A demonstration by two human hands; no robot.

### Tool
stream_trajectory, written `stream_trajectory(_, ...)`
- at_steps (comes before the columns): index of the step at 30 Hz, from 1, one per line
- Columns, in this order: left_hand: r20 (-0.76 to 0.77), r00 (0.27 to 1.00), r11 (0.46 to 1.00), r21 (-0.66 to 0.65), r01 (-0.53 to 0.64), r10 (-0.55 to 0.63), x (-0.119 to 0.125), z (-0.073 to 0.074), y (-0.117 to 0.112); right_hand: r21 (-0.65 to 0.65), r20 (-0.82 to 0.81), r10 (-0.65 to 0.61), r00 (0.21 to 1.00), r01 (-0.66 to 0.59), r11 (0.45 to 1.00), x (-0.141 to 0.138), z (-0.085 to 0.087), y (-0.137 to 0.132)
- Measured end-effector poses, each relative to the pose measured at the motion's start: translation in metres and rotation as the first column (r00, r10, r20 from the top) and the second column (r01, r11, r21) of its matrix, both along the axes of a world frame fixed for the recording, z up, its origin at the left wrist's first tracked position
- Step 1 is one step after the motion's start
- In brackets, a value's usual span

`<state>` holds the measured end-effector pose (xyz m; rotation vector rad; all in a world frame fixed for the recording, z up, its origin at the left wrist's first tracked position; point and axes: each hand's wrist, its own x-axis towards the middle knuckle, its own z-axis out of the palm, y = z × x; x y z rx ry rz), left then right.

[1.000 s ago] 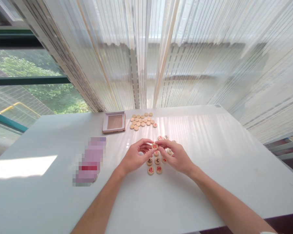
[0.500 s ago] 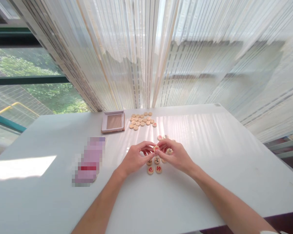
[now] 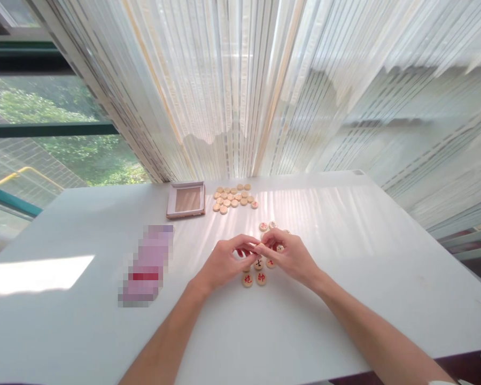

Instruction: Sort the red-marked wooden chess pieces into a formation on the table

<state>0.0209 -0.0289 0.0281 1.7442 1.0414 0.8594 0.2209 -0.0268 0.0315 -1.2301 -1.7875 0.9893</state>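
Grasps one small round piece (image 3: 261, 245) with thumb and fingertips of the right hand (image 3: 291, 254), to the right of the box (image 3: 186, 215) and nearer to the person. Has the left hand (image 3: 224, 262) curved, with fingertips meeting at the same piece — cannot tell whether grasping there too or only steadying. Cannot name any direction of pointing: round, so without a long axis, and mostly covered by fingers. Cannot tell the tilt either, nor whether touching the near group (image 3: 270, 262) below.

In this near group, also to the right of the box and nearer to the person, can read two red-marked pieces (image 3: 247, 279) side by side, with the writing upright to the person's view, and behind them a black-marked piece (image 3: 258, 263). Would judge this as the part already done: laid flat, with marked faces up.

Farther out, just to the right of the box, find the far group (image 3: 234, 203), mostly with plain faces up, except for one red-marked. Seems to be the part left, and the larger one — so perhaps less than half done.

In front of the box, somewhat to the left, notice a purple thing (image 3: 150, 254), too blurred to name. Behind the box, see a striped curtain (image 3: 224, 80); under everything, a white table (image 3: 304, 331).
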Motion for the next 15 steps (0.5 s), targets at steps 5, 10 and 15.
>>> stream_trajectory(5,-0.009,0.999,0.999,0.039,-0.033,0.033,-0.001,-0.0012,0.0014,0.003,0.009,0.037,0.999,-0.037,0.999,0.0014,0.0046,0.0004)
stream_trajectory(10,0.009,0.999,0.998,0.029,-0.052,0.051,-0.0018,-0.0014,0.0014,-0.026,-0.05,0.066,0.997,-0.068,0.997,0.0022,0.0073,-0.0005)
stream_trajectory(15,0.016,0.999,0.998,0.037,-0.052,0.051,-0.003,-0.0009,0.0017,-0.033,-0.109,0.104,0.989,-0.108,0.994,0.0011,0.0086,-0.002)
